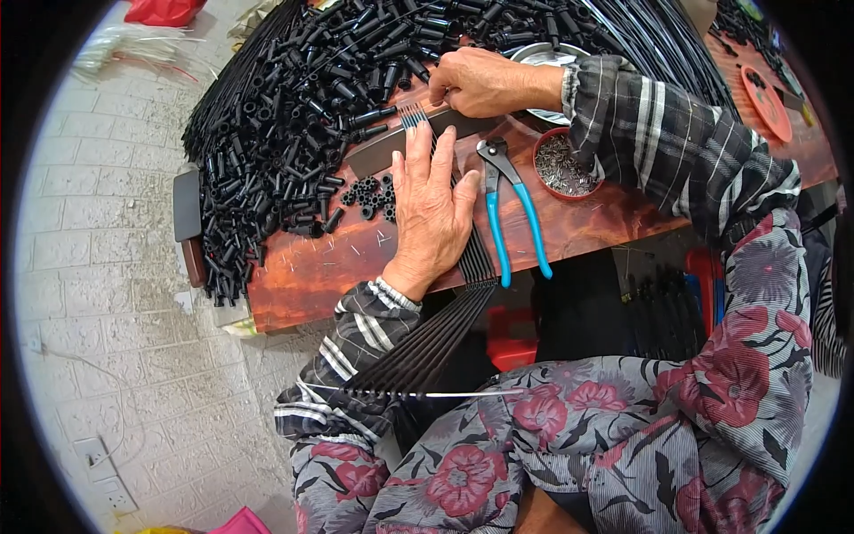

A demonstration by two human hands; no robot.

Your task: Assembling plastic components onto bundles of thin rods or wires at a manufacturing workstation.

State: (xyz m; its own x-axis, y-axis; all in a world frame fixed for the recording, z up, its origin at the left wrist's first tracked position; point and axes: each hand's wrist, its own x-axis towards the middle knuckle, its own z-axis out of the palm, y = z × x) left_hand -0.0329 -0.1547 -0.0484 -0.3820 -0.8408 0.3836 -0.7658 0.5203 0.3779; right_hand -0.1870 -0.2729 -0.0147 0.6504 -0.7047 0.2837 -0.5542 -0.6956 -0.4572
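From the head camera, the left hand (433, 209) lies flat and open, palm down, fingers spread over a fan of thin black ribs (471, 258) that it presses onto the reddish-brown worktop (302, 267). The ribs run from their grey tips near the fingertips, back under the palm, over the near edge of the worktop and down toward the lap, where a thin bright wire (463, 392) crosses them. The right hand (480, 82) is curled, knuckles up, at the far end of the ribs; its fingertips touch the edge of the pile, but whether they pinch anything cannot be told.

A large pile of short black tubes (294, 116) fills the left and far part of the worktop and reaches its left edge, with a few loose tubes (369, 196) just beside the left thumb. Blue-handled pincers (511, 209) lie just right of the left hand, handles reaching the near edge. A small red dish of metal bits (565, 165) sits right of the pincers, partly under the plaid sleeve (658, 133). A metal bowl (547, 55) shows behind the right wrist.

Bare wood remains only along the near strip, below the pile and left of the left wrist. Beyond the left edge is pale tiled floor (116, 267).
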